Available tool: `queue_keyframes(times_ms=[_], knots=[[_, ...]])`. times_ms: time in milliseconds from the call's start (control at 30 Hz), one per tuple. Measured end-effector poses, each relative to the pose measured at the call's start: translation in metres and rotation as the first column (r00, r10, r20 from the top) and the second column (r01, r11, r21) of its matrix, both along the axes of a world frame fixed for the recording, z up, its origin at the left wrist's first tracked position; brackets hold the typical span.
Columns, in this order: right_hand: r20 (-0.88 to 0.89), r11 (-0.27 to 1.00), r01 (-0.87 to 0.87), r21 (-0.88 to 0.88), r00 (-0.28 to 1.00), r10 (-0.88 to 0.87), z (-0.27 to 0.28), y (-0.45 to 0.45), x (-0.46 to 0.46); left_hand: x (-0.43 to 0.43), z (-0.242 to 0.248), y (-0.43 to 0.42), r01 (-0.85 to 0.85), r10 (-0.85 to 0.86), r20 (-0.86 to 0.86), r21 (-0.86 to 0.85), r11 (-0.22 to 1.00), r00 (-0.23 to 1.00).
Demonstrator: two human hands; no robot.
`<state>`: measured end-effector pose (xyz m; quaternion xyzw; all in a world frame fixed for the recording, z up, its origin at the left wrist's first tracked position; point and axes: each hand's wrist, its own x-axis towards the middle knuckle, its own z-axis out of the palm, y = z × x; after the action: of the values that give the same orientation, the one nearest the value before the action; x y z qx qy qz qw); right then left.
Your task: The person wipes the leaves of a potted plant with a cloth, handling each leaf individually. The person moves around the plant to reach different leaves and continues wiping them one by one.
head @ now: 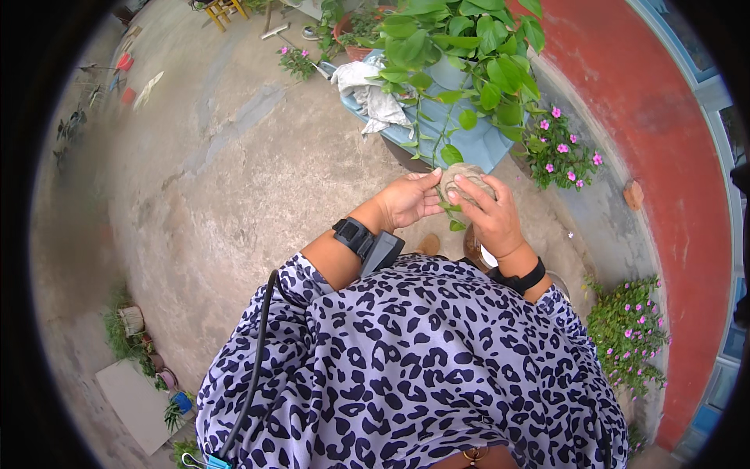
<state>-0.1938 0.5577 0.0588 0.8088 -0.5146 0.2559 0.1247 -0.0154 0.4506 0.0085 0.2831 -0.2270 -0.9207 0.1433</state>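
Note:
My right hand (492, 214) is curled over a beige wad (460, 176), which looks like crumpled cloth or wound twine. At the left side of the wad, my left hand (410, 199) has its palm turned up, with the thumb tip at the trailing vine stem. That vine hangs from a leafy green potted plant (469, 41), and its lower leaves (456, 224) dangle between my hands. The plant's pale pot (450, 73) stands on a light blue plastic lid or tray (486, 138) in front of me. Parts of the wad are hidden by my right fingers.
A grey-white cloth (372, 94) drapes over the blue surface's left side. Pink-flowered plants (562, 149) grow along the red wall (638, 117) on the right. A brick piece (633, 194) lies at its base. Below my right wrist is a brown round vessel (473, 243).

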Motion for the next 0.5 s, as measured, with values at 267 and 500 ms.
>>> queue_keyframes(times_ms=[267, 500], knots=[[-0.045, 0.999, 0.049, 0.022, 0.998, -0.048, -0.008, 0.011, -0.021, 0.008, 0.007, 0.002, -0.027, 0.026, 0.032, 0.005, 1.0, 0.999], [0.075, 0.996, 0.066, -0.064, 0.995, -0.061, 0.015, 0.025, -0.017, 0.013, 0.014, 0.007, -0.015, 0.017, -0.03, 0.041, 0.999, 0.999]])
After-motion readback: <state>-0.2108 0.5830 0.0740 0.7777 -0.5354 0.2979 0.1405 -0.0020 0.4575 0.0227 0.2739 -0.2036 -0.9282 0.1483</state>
